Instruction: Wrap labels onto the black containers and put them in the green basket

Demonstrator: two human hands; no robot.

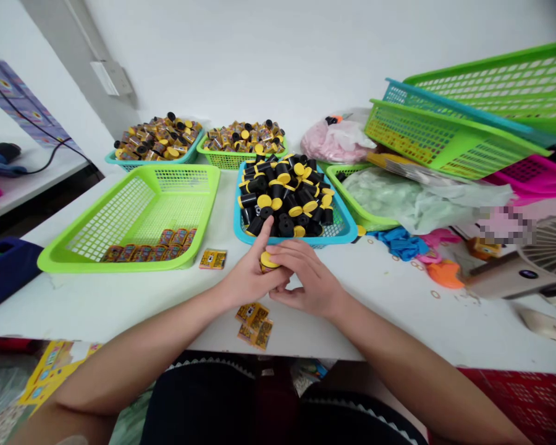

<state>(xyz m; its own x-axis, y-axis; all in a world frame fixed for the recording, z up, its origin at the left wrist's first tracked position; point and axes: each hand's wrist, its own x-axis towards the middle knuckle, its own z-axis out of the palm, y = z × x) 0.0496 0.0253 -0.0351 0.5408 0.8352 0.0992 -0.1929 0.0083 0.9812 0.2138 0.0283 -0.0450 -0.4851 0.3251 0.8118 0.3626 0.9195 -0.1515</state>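
Note:
Over the middle of the table, my left hand (248,278) and my right hand (312,278) meet around a small yellow-lidded canister (267,262). The left index finger points forward while the thumb and palm hold the canister. Fingers of the right hand curl against its other side and cover most of it. Just beyond them stands a blue basket (238,232) heaped with black canisters (286,225) with yellow lids. Below my hands lie several loose yellow printed labels (256,324). A small stack of labels (212,259) sits left of my left hand.
A green basket (55,258) at left holds a few rows of labelled canisters (167,247). Two full baskets of labelled canisters (157,142) stand behind. At right are stacked baskets (467,139), plastic bags (398,194), blue and orange scraps (445,273) and a fan (528,266).

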